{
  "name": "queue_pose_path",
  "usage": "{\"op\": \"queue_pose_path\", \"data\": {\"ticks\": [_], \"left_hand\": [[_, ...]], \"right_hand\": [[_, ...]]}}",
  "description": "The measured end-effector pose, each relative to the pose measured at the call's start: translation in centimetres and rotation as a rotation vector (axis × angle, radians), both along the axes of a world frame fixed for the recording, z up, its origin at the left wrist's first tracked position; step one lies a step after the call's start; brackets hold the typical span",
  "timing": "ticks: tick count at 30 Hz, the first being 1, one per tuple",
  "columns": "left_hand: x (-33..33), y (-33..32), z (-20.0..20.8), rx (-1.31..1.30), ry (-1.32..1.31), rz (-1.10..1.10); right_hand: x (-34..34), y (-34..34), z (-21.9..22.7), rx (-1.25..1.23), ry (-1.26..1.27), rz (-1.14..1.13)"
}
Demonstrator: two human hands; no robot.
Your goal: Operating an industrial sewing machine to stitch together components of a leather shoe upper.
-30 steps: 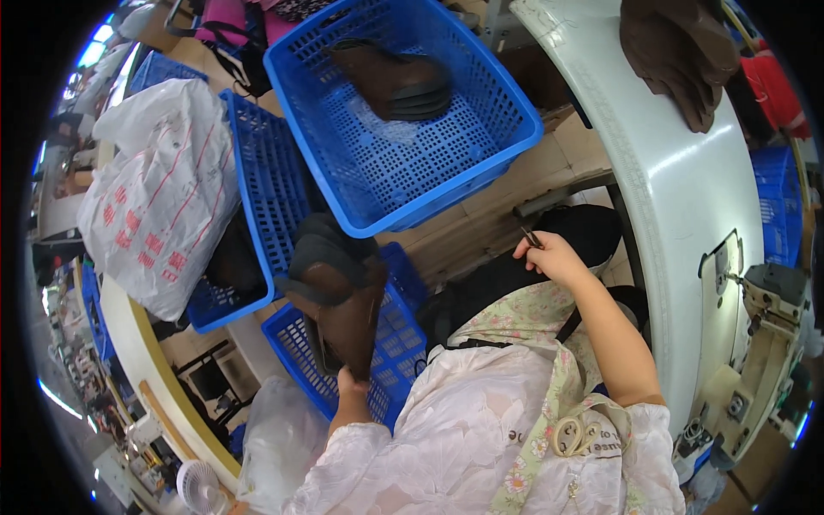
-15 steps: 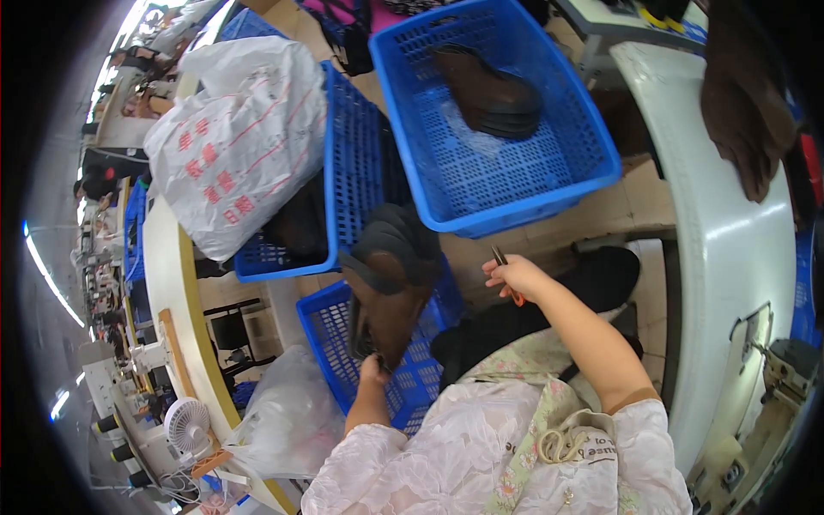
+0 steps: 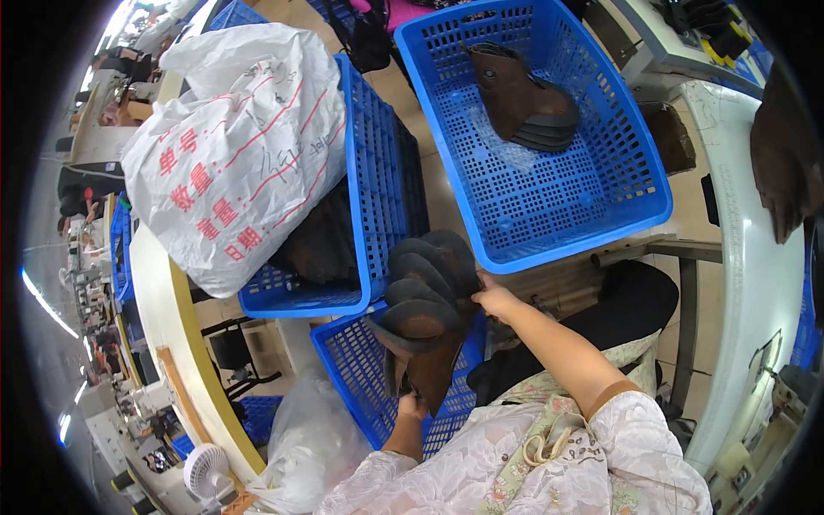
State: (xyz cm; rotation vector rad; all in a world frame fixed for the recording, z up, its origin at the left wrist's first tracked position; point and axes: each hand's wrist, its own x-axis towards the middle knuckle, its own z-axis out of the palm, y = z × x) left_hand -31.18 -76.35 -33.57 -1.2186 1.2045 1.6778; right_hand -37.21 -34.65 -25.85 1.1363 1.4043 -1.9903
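Observation:
My left hand (image 3: 413, 406) is closed round the lower end of a stack of brown boot uppers (image 3: 433, 365) with dark, curved toe ends fanned out. The stack hangs over a low blue basket (image 3: 348, 352) in front of me. At the stack's right edge, my right hand (image 3: 493, 297) is closed, its fingertips against or just beside the uppers. Thread snips with an orange handle showed in that hand half a second ago; now its fingers and the stack hide them. Several similar uppers (image 3: 525, 103) lie together in the large blue basket (image 3: 592, 225) ahead.
A white printed sack (image 3: 249, 146) lies on another blue basket (image 3: 378, 172) at left. A curved yellow-edged table (image 3: 184, 343) with a small fan (image 3: 206, 470) runs along the left. A clear plastic bag (image 3: 313, 429) sits beside it. A white machine table (image 3: 747, 283) stands at right, brown pieces on it.
My right hand has moved left, from apart to the edge of the stack. My left hand still holds the uppers, their toe ends now more spread. The view has shifted a little.

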Motion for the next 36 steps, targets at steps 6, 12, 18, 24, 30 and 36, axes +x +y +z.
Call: {"op": "queue_pose_path", "data": {"ticks": [6, 12, 18, 24, 30, 36], "left_hand": [[-0.4, 3.5, 1.2, -0.033, 0.006, -0.071], [0.2, 3.5, 6.9, -0.011, 0.186, -0.235], [-3.5, -2.5, 13.6, 0.031, 0.4, -0.446], [-22.1, 15.8, 22.2, 0.09, 0.666, -0.634], [-25.4, 33.3, 28.7, 0.195, 0.906, -0.844], [-31.3, 41.0, 28.7, -0.072, 0.669, -1.245]], "right_hand": [[1.6, -2.5, 0.9, -0.018, 0.375, -0.103], [5.0, -4.2, 8.0, -0.107, 0.522, -0.134], [7.4, -1.1, 20.4, 0.123, 0.782, -0.071], [7.3, 4.2, 21.7, 0.383, 0.988, -0.629], [7.0, 15.5, 18.7, 0.364, 0.737, -0.91], [6.8, 18.6, 15.8, 0.26, 0.514, -0.909]]}}
